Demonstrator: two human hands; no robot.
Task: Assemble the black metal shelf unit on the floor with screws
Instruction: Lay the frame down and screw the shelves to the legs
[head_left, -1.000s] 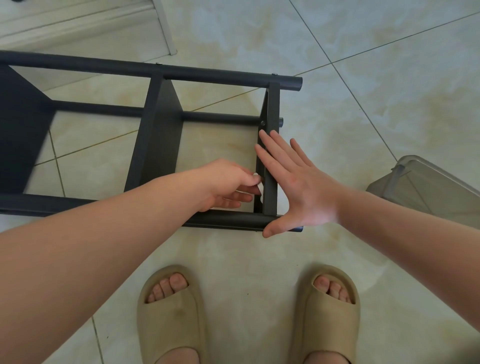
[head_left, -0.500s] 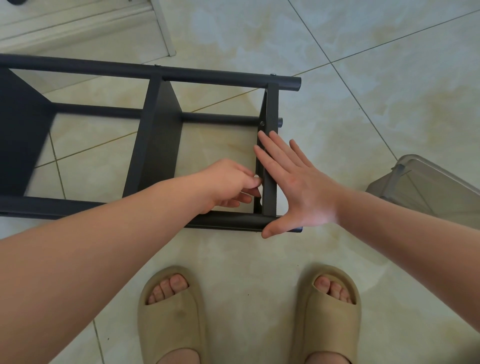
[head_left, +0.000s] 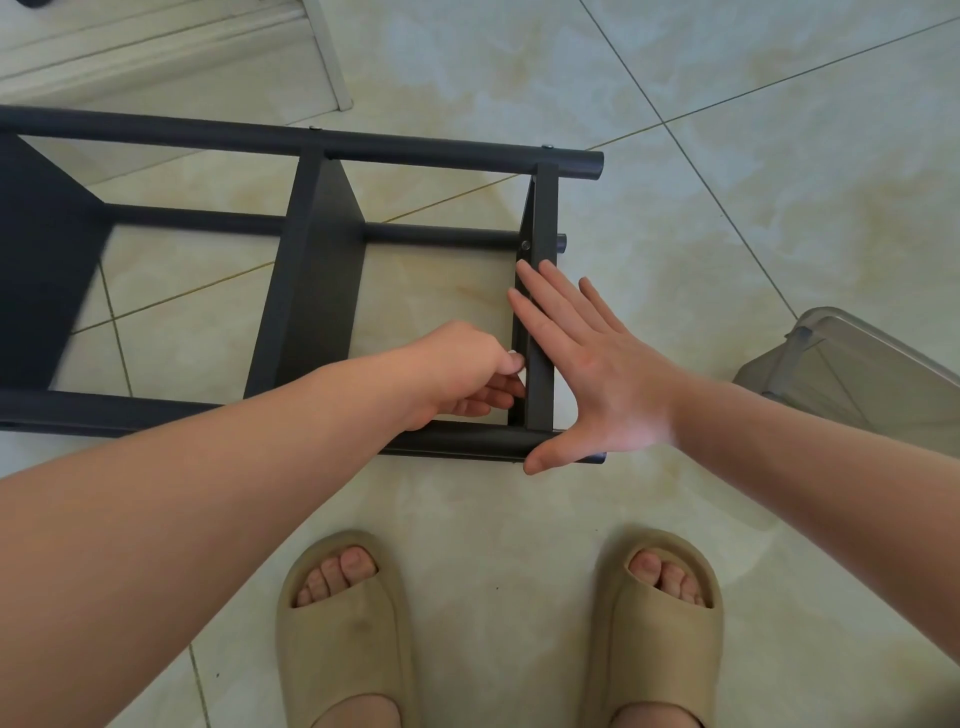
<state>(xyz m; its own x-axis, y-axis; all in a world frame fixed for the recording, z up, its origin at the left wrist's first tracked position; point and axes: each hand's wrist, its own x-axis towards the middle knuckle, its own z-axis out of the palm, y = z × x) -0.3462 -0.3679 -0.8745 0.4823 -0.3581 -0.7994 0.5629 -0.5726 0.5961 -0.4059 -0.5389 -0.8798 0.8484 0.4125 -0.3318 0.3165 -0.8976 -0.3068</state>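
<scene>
Mostly framed: black metal shelf unit lies sideways on floor; right hand, fingers straight, braces its 3 o'clock end panel; left hand fingers curl beside it, contents indiscernible; that panel's fastening likely unfinished.

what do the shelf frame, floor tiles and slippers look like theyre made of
Shelf frame: metal, likely painted steel tube, matte black with an even dull sheen. Floor tiles: glazed ceramic or porcelain, glossy, marbled cream print, thin grout lines. Slippers: soft moulded foam or rubber, matte beige, one piece.
</scene>
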